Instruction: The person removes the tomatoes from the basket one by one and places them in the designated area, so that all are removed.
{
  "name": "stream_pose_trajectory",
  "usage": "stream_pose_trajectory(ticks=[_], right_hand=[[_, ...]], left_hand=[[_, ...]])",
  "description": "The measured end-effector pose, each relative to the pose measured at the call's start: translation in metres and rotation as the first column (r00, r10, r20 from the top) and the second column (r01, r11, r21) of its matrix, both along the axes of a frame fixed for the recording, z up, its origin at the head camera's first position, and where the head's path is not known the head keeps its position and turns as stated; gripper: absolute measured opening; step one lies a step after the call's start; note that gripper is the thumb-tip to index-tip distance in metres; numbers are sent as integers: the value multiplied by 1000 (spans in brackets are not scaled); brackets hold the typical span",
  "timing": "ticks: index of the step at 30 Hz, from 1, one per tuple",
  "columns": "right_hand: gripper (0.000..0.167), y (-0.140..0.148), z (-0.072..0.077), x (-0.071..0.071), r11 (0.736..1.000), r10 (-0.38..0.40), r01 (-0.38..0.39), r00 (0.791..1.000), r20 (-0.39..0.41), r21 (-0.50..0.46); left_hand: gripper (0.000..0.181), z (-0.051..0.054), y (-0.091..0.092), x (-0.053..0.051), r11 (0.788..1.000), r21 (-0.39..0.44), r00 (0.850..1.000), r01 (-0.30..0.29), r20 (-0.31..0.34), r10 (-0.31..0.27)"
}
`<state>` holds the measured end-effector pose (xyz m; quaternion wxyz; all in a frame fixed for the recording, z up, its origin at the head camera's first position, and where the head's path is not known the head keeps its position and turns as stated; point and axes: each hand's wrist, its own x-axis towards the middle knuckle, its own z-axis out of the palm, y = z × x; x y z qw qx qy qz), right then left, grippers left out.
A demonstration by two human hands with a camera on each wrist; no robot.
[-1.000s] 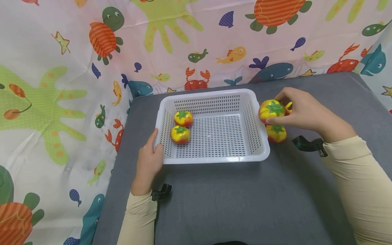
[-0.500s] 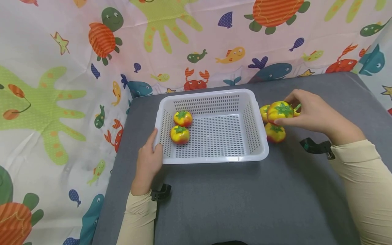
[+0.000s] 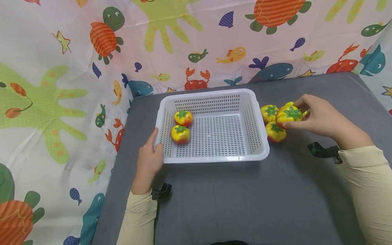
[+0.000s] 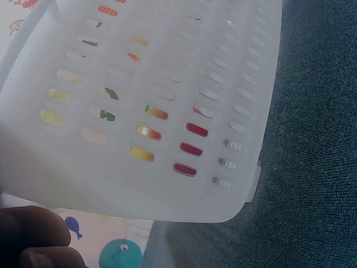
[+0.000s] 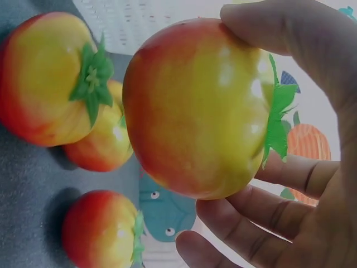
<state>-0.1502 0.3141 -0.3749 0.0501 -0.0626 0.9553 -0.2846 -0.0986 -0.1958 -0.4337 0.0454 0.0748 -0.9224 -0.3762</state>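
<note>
Reaching forward, the left hand [image 3: 148, 163] pinches the left end of the white basket [image 3: 214, 159]. Right of it, the right hand [image 3: 326, 119], pointing left, pinches a yellow-red fruit [image 3: 288, 115], farther from the basket than before, uncovering more of a neighbouring fruit [image 3: 269, 113].

Bright, even light in the head view, pink glow on the curtain [image 3: 211, 34]; soft shadow on the tabletop [image 3: 214, 197] beside the right sleeve [image 3: 364, 183]; white glints on the held tomato [image 5: 195, 111]; and the left hand [image 4: 34, 230] looks dark up close!
</note>
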Motion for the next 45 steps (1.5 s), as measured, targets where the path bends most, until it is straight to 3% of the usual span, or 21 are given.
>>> stream_pose_trajectory(ticks=[17, 45], right_hand=[[90, 24, -16, 9, 998, -58, 57, 997, 46, 25], [92, 40, -48, 16, 999, -36, 32, 995, 96, 44]], left_hand=[[63, 3, 0, 1, 1000, 6, 1000, 0, 12, 0], [64, 2, 1, 1, 1000, 12, 1000, -3, 26, 3]])
